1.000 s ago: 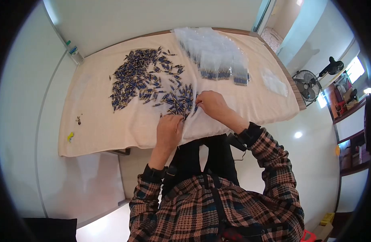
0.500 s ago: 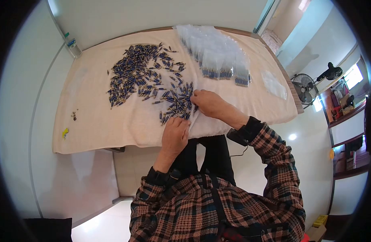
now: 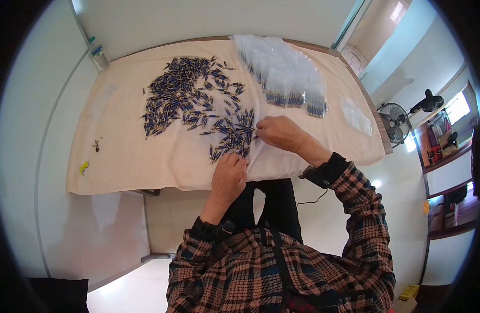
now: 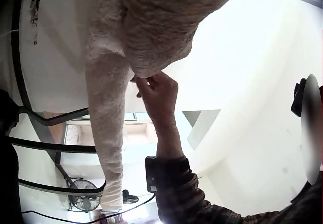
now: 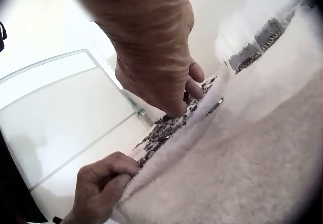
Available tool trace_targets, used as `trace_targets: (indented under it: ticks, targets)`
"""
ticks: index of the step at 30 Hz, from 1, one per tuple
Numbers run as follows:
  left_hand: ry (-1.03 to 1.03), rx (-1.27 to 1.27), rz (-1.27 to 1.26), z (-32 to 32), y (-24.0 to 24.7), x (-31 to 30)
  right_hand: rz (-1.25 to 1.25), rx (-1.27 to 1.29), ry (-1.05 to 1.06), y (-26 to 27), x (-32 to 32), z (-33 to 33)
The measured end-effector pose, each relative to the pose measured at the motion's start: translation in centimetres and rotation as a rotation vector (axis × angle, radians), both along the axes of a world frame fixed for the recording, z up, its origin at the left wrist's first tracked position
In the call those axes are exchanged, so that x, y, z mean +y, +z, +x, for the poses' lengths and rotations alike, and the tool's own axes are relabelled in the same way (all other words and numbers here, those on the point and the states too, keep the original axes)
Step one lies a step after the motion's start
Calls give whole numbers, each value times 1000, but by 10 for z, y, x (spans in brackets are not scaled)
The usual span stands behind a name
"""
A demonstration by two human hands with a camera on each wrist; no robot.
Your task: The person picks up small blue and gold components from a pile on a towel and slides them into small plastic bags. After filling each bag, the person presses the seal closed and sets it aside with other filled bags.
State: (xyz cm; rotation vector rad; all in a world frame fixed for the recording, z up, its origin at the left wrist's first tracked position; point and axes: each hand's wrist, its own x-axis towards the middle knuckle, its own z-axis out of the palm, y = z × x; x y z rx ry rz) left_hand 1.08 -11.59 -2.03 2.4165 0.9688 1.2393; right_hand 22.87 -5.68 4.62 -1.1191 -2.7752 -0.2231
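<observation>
Small blue pieces with gold-coloured ends (image 3: 232, 133) lie in a loose heap at the near side of the cloth; a larger pile (image 3: 174, 91) spreads behind it. My left hand (image 3: 229, 175) has curled fingers at the heap's near edge; its fingertips are partly hidden. At the heap's right edge, my right hand (image 3: 284, 135) pinches a small dark piece, seen between its fingers (image 5: 194, 72) in the right wrist view. One piece (image 5: 216, 106) lies apart on the cloth there. In the left wrist view, the right hand (image 4: 160, 95) shows beyond my left palm.
Clear bags holding rows of pieces (image 3: 279, 73) overlap at the table's back. Flat clear bags (image 3: 357, 116) lie at the right. A yellow item (image 3: 84, 167) and tiny brown bits (image 3: 97, 146) sit at the left, a bottle (image 3: 100, 55) behind. A fan (image 3: 394, 122) stands beyond the table.
Since a second ago, the right hand, which held a piece beside the heap, has moved slightly against its edge. The left hand has shifted a little right and nearer the body. The head view has shifted slightly.
</observation>
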Motion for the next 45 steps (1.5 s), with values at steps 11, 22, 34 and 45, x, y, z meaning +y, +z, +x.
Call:
trace_targets:
  ticks: [11, 22, 34, 45]
  targets:
    - [-2, 10, 27, 1, -1, -1, -258, 582, -289, 24, 17, 6]
    - [51, 120, 37, -1, -4, 1, -43, 1, -258, -7, 14, 1]
    - [141, 46, 105, -25, 2, -18, -138, 446, -142, -10, -13, -68]
    - [25, 142, 74, -39, -12, -7, 100, -4, 337, -35, 29, -95]
